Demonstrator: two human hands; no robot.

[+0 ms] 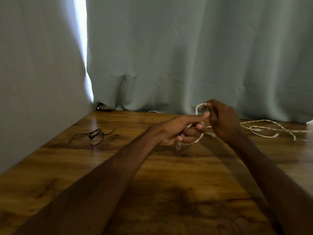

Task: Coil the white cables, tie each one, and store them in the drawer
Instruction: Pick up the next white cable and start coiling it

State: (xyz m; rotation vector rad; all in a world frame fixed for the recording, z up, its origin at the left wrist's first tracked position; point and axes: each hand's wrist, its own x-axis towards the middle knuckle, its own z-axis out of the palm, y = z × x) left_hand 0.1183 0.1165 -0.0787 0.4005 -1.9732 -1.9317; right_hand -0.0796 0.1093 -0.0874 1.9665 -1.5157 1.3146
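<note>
Coiling barely begun: left grip [179, 133] clamped on first loops of white cable [196, 108], right grip [221, 119] pinching it, remainder trailing across bench [169, 175] toward 3 o'clock; tying, storing outstanding.

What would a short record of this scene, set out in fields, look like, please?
white cable: partly looped between the hands, the rest trailing loose to the right
left hand: grips the white cable, index finger extended
right hand: pinches a raised loop
black cord: loosely coiled, on the left
table: wooden
curtain: behind the table
drawer: not in view
</note>
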